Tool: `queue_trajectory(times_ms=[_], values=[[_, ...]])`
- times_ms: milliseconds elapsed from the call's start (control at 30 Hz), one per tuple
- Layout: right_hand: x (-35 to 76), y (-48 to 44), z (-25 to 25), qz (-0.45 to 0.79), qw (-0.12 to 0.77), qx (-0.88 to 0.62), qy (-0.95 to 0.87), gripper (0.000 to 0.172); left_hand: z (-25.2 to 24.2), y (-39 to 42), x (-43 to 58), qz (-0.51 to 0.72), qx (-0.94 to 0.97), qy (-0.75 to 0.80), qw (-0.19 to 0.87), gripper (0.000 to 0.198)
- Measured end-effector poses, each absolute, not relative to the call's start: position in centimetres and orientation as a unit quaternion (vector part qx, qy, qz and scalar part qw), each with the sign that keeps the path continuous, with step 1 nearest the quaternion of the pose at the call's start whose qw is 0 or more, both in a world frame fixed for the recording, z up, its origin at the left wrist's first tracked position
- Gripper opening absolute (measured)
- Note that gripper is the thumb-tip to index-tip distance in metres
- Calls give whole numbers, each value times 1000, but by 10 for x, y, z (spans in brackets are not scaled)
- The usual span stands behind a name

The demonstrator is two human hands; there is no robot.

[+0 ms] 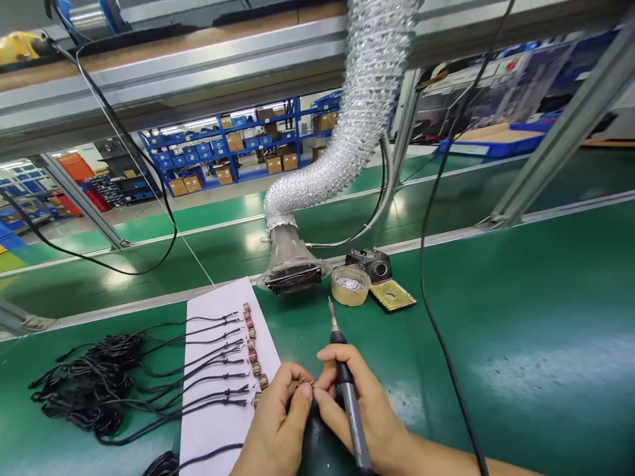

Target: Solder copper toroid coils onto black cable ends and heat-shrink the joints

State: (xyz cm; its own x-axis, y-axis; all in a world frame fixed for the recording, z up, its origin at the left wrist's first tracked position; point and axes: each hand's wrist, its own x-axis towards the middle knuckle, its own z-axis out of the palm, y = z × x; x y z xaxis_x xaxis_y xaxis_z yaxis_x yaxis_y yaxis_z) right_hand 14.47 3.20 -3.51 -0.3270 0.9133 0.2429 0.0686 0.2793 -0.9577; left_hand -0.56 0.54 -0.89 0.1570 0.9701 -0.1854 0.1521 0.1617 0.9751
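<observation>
My left hand (278, 420) is closed, thumb and forefinger pinching thin wires (311, 383) with a red-orange tip; the rest of the piece is hidden by the fingers. A black cable (213, 454) runs under this hand from the lower left. My right hand (370, 413) wraps round a soldering iron (353, 416), its metal tip pointing up and away from me. Its thumb and a fingertip also meet the wires beside my left hand. Left of the hands, on a white sheet (211, 307), lie several small round metal-and-red parts (252, 345) in a row, beside stripped cable ends (235, 390).
Coiled black cables (94, 383) lie at the left. Beyond the iron stand a fume extractor nozzle (292, 268) on a silver duct (342, 158), a round tub (350, 286), a yellow sponge tray (393, 295) and a dark holder (374, 264). A black cord (439, 324) hangs at the right.
</observation>
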Motion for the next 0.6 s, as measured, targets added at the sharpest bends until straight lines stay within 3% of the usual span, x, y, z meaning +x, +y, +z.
queue_trajectory(times_ms=[267,600], values=[[133,27,-34,489,454,-383,-639,29,-15,7,2,436,474,530,551,39],[150,37,-25,476,471,-311,-674,33,5,16,-17,302,534,540,576,33]])
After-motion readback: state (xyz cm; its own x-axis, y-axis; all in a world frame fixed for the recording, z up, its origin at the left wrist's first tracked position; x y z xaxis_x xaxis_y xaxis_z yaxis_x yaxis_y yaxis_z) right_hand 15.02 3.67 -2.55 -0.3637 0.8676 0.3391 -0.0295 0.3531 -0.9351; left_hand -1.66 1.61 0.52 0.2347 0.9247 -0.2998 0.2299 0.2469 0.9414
